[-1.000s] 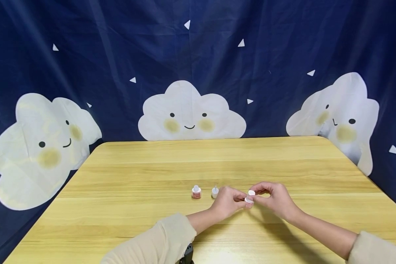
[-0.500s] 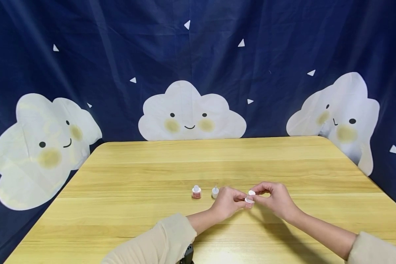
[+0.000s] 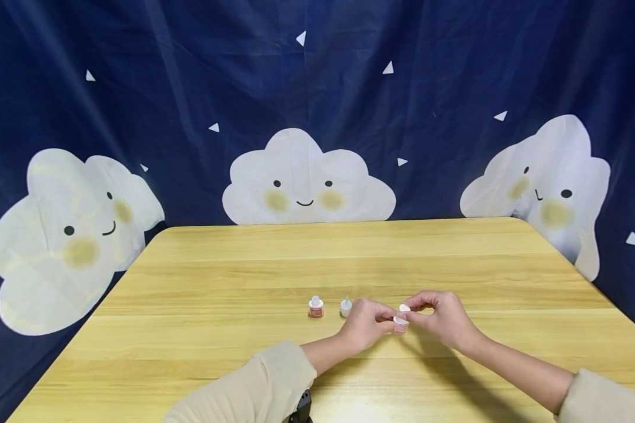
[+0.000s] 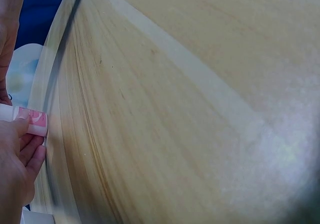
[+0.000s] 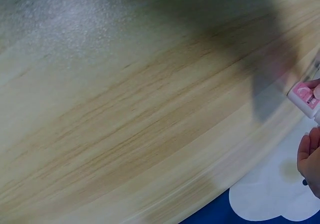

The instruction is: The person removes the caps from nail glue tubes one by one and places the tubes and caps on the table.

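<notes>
The left hand (image 3: 367,325) pinches a little pink bottle (image 4: 39,120) between its thumb and fingers. This bottle is at the table (image 3: 243,264), well in from the back edge, and a bit closer to the right edge than the left. Its long way runs nearly up and down, with its top end up. I cannot tell if its bottom touches the wood. The right hand (image 3: 444,320) pinches a white cap (image 3: 404,308) right at the bottle's top; I cannot tell if it is on or just above.

Over toward the left edge, another bottle (image 3: 316,311) stands up straight on the table, its cloudy tip pointing up. Beside it, near the left hand, sits a second cap (image 3: 346,309) with a thin stick pointing up. What is inside the bottles is too small to see.
</notes>
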Available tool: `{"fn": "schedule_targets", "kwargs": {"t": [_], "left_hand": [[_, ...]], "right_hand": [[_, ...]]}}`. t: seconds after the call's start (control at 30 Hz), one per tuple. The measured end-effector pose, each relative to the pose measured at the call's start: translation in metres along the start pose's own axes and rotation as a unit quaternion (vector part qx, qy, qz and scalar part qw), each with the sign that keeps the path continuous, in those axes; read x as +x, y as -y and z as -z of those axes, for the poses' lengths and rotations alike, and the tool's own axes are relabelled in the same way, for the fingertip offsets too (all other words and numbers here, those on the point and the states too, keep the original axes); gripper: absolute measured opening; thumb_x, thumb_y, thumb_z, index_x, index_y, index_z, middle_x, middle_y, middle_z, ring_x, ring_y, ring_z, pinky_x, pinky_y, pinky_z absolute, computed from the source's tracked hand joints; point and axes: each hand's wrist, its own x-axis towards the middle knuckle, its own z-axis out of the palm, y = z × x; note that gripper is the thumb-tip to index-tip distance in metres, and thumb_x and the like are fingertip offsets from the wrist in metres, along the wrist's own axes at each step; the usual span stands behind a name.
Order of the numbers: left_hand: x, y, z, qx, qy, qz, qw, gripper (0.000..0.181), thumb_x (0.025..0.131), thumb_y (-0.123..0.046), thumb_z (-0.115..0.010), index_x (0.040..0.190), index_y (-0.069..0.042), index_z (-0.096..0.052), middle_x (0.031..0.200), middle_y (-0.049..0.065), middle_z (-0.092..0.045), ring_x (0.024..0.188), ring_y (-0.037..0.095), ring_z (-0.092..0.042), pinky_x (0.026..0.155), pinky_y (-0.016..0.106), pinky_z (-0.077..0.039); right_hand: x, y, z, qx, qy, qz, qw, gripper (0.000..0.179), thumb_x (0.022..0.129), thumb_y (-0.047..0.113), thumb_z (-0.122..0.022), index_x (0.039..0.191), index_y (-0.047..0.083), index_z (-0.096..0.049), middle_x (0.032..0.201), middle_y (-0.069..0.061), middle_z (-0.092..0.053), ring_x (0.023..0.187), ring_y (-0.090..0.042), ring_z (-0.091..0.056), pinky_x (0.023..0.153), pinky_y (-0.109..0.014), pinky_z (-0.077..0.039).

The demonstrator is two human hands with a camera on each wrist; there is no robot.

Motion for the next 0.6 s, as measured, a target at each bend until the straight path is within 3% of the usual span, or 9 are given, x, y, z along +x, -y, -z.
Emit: {"fn": "schedule_targets", "kwargs": {"t": [0.6], "left_hand": [[-0.0002, -0.0012, 0.0015, 0.037, -0.004, -0.028, 0.9989, 0.018, 0.078, -0.011, -0.071, 0.093, -0.002, -0.073, 0.089, 0.009, -0.073, 0.075, 0.005, -0.069, 0.062, 0.006, -0.049]], "right_hand": [[0.0011, -0.0002, 0.0020, -0.024, 0.008, 0.015, 0.9996, 0.009, 0.071, 0.003, -0.077, 0.076, 0.009, -0.072, 0.075, -0.002, -0.072, 0.069, 0.006, -0.058, 0.063, -0.027, -0.054]]}}
